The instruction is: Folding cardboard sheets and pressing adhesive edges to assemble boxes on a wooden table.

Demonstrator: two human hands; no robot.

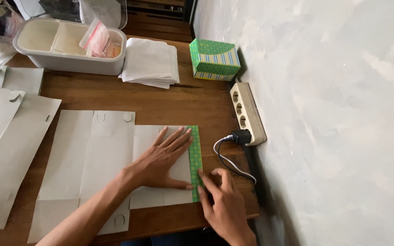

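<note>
White flat cardboard box blank (158,182) lies near the wooden table's (174,102) right edge, left hand (163,159) spread flat holding it, right hand (222,205) fingertips pressing its folded green patterned flap (194,157); crease firmly, evenly along the edge.

Flap (195,161): green, with a fine lighter green repeating pattern.
Sheet (160,136): plain white, under the left hand (163,159).
Flat cartons (83,159): pale grey-white, unprinted.
Box (215,59): green patterned top; sides striped in white, blue and yellow-green.
Table (178,102): warm brown wood with visible grain.
Tub (69,61): light grey outside, cream inside.
Bag (97,40): clear, with a red strip and pinkish contents.
Paper stack (150,61): white.
Power strip (247,111): yellowed cream.
Plug (241,136): black.
Cable (226,159): light grey.
Wall (334,114): pale grey, mottled with lighter patches.
</note>
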